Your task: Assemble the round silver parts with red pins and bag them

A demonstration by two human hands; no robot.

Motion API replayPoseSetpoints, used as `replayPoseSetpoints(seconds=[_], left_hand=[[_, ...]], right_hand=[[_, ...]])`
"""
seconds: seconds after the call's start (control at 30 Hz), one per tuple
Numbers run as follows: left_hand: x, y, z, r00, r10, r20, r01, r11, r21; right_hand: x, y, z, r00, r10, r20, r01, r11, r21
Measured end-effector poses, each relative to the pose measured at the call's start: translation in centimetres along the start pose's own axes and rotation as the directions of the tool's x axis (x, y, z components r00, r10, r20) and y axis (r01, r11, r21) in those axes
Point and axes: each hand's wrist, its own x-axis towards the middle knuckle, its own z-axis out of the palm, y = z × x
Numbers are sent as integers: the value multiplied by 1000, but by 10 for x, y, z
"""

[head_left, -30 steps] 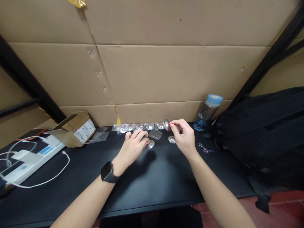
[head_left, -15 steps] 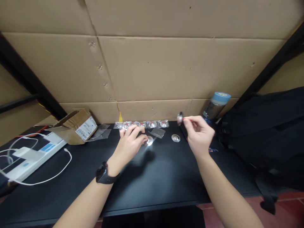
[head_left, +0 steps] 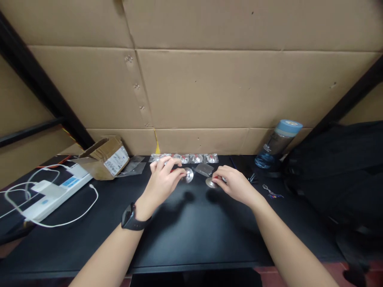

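Between the fingertips of my left hand (head_left: 166, 175) is a round silver metal disc (head_left: 189, 175), held over the black table (head_left: 191, 235). My right hand (head_left: 231, 181) pinches another silver disc (head_left: 211, 182), a short way to the right of the first; the two discs are apart. Red shows at the fingertips of both hands. Behind them, a row of several discs in clear wrappers (head_left: 197, 158) lies along the cardboard wall, partly hidden by my left fingers. A crumpled clear wrapper (head_left: 204, 170) rests between the hands.
At the left are an opened cardboard box (head_left: 103, 159), clear plastic bags (head_left: 133, 168) and a white power strip (head_left: 56, 199) with cables. To the right stand a blue-lidded bottle (head_left: 277, 143), a small keychain (head_left: 273, 195) and a black bag (head_left: 338, 171).
My right hand has moved down and left with its disc, closer to my left hand. The loose disc on the table no longer shows separately. The view has shifted slightly.
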Motion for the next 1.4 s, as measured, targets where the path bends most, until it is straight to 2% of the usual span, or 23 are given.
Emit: replayPoseSetpoints(seconds=[0.2,0.3,0.47,0.57,0.63,0.7,0.83,1.0,1.07,1.1,1.17,1.23,1.33,1.4], left_hand=[[-1,0,4,1000,26,-5,-26,1000,-8],[-1,2,5,1000,4,10,-4,1000,-25],[-1,7,13,988,-151,22,153,979,-132],[-2,10,21,958,-283,36,284,931,-230],[-3,11,28,922,-374,97,385,870,-308],[-5,11,36,869,-453,200,494,772,-401],[-10,11,55,746,-538,393,654,479,-585],[-11,16,64,621,-535,573,713,83,-696],[-10,20,61,592,-507,626,711,-38,-703],[-9,23,59,592,-485,644,702,-81,-707],[-7,28,55,613,-443,654,680,-125,-722],[-6,34,53,635,-426,645,667,-120,-736],[-7,38,54,650,-426,630,668,-75,-740],[-8,38,57,666,-434,607,669,-11,-743]], right_hand=[[0,1,3,1000,26,6,-26,998,58],[0,-1,4,1000,25,9,-26,996,90],[0,-5,9,997,82,9,-82,987,139],[0,-8,11,994,111,13,-112,983,145],[0,-9,13,992,122,5,-122,982,146],[0,-10,14,992,124,-10,-121,981,152],[1,-17,16,992,109,-70,-94,977,193],[2,-30,24,963,123,-240,-41,947,318],[4,-34,31,942,154,-300,-37,931,362],[5,-36,36,930,169,-328,-32,922,385],[7,-38,47,915,186,-359,-11,900,437],[9,-38,57,921,193,-337,8,859,512],[9,-36,67,944,228,-237,-20,759,651],[9,-34,69,950,260,-175,-59,697,715]])
